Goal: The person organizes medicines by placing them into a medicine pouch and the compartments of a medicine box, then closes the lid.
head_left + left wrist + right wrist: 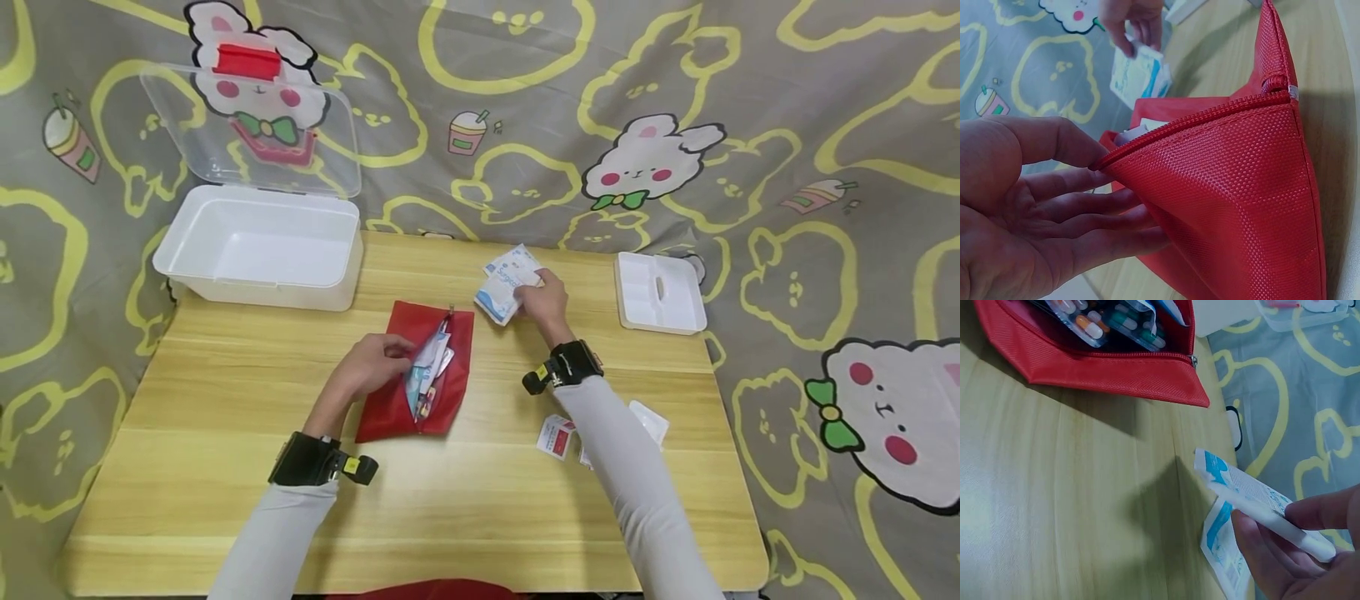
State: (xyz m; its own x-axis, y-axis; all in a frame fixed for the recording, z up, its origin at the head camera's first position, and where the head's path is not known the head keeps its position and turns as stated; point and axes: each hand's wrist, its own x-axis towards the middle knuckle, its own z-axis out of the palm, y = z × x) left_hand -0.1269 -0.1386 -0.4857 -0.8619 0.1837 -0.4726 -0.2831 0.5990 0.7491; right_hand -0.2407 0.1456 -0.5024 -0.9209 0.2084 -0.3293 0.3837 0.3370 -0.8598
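Note:
A red zippered pouch [382,417] lies unzipped at the middle of the table. My left hand [372,364] pinches the zipper edge on its left side between thumb and forefinger. Inside the pouch are blister packs of capsules [1090,326] and white-and-blue packets [429,357]. Beyond the pouch and to its right, my right hand [546,302] grips a white-and-blue packet printed "Surgical" [498,293] between thumb and fingers. A similar packet [1225,547] shows below the held one in the right wrist view, partly hidden by it.
A white box [262,292] with its clear lid raised stands at the back left. At the back right sits a white divided tray [637,312]. Small packets [556,437] lie near my right forearm, which hides part of them. A patterned curtain [525,83] borders the table.

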